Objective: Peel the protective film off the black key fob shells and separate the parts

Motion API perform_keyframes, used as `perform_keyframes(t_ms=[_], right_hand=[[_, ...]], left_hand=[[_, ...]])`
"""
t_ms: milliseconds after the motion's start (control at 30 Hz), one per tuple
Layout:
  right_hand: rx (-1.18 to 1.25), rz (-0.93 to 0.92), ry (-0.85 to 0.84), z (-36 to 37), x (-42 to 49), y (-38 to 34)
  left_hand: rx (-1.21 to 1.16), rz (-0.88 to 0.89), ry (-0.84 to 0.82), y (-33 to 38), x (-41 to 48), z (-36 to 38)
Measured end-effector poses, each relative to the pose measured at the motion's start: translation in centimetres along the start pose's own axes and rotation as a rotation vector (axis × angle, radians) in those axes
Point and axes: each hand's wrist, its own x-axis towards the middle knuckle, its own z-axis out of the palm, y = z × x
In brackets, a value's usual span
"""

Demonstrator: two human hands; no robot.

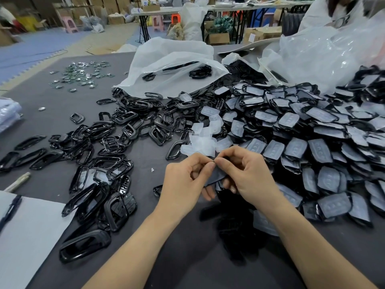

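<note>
My left hand (185, 180) and my right hand (248, 174) meet at the middle of the table and both pinch one black key fob shell (216, 175) at its top edge. Most of that shell is hidden by my fingers. To the right lies a big heap of film-covered shells (312, 132). Just beyond my hands lie several loose pieces of peeled translucent film (205, 138). Bare black frames (116, 142) are spread to the left.
Open white plastic bags (170, 63) stand at the back of the dark grey table (62, 109). Small shiny metal parts (83, 76) lie far left. A pale sheet (27, 232) with a pen covers the near left corner.
</note>
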Motion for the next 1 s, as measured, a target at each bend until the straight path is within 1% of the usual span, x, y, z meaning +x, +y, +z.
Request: perform_keyframes(t_ms=[200, 333, 367, 400, 433, 500, 567, 600, 667, 700, 733, 767, 800, 867, 933, 1000], right_hand=[[-0.035, -0.016, 0.021, 0.2, 0.1, -0.2], [0.141, 0.025, -0.032, -0.3, 0.0, -0.5], [0.156, 0.013, -0.024, -0.6, 0.0, -0.7], [0.162, -0.011, 0.022, -0.9, 0.0, -0.9], [0.159, -0.045, 0.11, -1.4, 0.0, -1.1], [0.116, -0.117, 0.368, -2.7, 0.1, -1.4], [0.017, -0.183, 0.639, -4.2, 0.2, -1.5], [-0.053, -0.21, 0.745, -4.9, 0.2, -1.4], [-0.203, -0.246, 0.866, -6.0, 0.4, -1.0], [-0.299, -0.25, 0.89, -6.2, 0.5, -0.8], [-0.423, -0.244, 0.905, -6.3, 0.6, -0.6], [-0.558, -0.227, 0.919, -6.4, 0.7, -0.4], [-0.675, -0.204, 0.929, -6.4, 0.7, -0.2], [-0.822, -0.158, 0.95, -6.5, 0.6, -0.2], [-0.88, -0.11, 0.962, -6.7, 0.4, -0.2], [-0.925, -0.051, 0.958, -7.0, 0.4, -0.1]], left_hand=[[-0.013, -0.01, 0.04, -0.1, -0.1, 0.0], [0.01, 0.047, 0.054, -0.1, 0.1, -0.3], [0.023, 0.062, 0.062, -0.1, 0.2, -0.6], [0.032, 0.066, 0.09, -0.1, 0.4, -1.0], [0.037, 0.057, 0.138, -0.2, 0.6, -1.6], [0.117, 0.007, 0.277, -0.6, 1.3, -2.9], [0.298, -0.031, 0.434, -1.0, 1.8, -4.3], [0.404, -0.033, 0.503, -1.3, 2.0, -4.9], [0.589, -0.08, 0.586, -1.9, 2.2, -6.1], [0.66, -0.156, 0.583, -2.3, 2.3, -6.6], [0.714, -0.246, 0.54, -2.6, 2.4, -6.9], [0.753, -0.311, 0.466, -2.9, 2.4, -7.0], [0.78, -0.333, 0.379, -3.2, 2.4, -6.9], [0.785, -0.307, 0.253, -3.4, 2.3, -6.3], [0.78, -0.257, 0.17, -3.4, 2.2, -5.5], [0.848, -0.202, 0.092, -3.6, 2.2, -4.9]])
